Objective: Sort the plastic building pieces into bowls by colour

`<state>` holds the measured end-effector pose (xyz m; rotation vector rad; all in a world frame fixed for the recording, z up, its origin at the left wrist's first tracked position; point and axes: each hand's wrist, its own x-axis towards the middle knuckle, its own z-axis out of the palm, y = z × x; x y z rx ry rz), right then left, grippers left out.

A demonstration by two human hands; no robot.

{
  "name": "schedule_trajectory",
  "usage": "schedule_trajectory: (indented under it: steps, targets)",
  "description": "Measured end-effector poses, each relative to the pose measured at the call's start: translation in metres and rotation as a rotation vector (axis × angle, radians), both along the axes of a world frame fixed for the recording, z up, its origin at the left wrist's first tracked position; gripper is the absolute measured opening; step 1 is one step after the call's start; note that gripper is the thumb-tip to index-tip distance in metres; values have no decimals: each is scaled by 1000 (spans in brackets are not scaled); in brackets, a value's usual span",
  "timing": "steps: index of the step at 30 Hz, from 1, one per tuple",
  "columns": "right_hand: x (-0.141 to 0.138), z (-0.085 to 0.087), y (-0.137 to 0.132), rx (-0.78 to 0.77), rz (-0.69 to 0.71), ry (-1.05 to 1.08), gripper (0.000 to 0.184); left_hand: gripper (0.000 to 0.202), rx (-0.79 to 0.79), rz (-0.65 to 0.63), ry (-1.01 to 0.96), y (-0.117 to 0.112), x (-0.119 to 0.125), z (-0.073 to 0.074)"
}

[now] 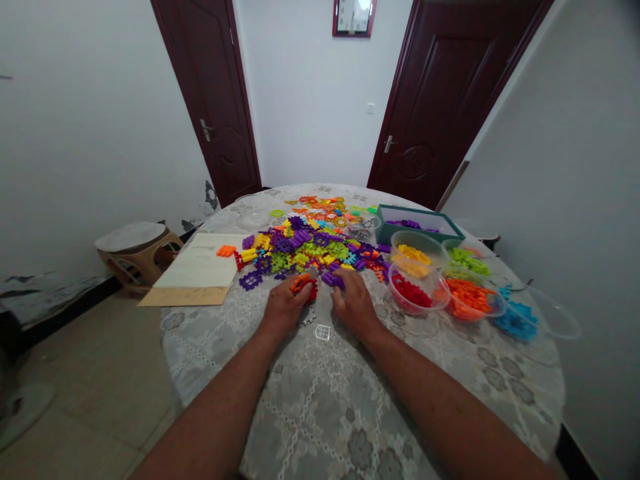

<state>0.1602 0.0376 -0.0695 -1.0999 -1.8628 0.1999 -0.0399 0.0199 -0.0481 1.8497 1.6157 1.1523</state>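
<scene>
My left hand (pixel 287 303) is closed around red and orange plastic building pieces (pixel 305 287) near the front of the heap. Opposite it, my right hand (pixel 354 299) has its thumb and fingers bent round a purple building piece (pixel 332 279). Just beyond both hands lies a mixed heap of toothed building pieces (pixel 305 247) in purple, green, yellow, blue and red. A small white grid-shaped piece (pixel 323 332) rests on the patterned tablecloth (pixel 320 400), between my wrists and nearer to me.
On the right stand clear bowls of yellow pieces (pixel 413 257), red pieces (pixel 411 292), orange pieces (pixel 467 299), green pieces (pixel 469 261) and blue pieces (pixel 517 319). Behind them is a green-edged box (pixel 417 233) holding purple pieces. An open notebook (pixel 197 267) lies at the left edge.
</scene>
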Motion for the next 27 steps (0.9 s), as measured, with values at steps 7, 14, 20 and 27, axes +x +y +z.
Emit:
schedule_trajectory:
  steps: [7,14,20,27]
  targets:
    - [6,-11,25,-3,-158,-226,48,29,-20,38,-121,8,-2,-4]
    - [-15,-5,40,47,-298,-355,42,26,9,55,-203,9,-2,-7]
    - [-19,-7,39,54,-303,-421,26,23,-6,61,-193,5,0,-3]
    - [-15,-9,33,28,-235,-445,23,17,-36,105,-109,7,0,-5]
